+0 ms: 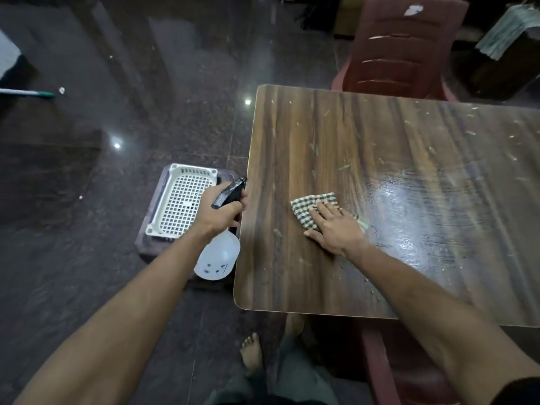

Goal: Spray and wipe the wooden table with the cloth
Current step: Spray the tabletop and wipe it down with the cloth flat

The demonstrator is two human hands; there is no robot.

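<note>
Head view: right hand (336,232) pressed flat, fingers spread, on checked cloth (309,207) lying on wooden table (394,147); left hand (220,213) closed around spray bottle (217,252), held beside table's left edge.

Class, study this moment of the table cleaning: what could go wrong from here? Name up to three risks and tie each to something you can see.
1. The spray bottle hangs off the table's edge in the left hand; a loose grip could drop it on the floor.
2. The cloth under the right hand may push crumbs off the wooden table.
3. The wet patch could smear.
</note>
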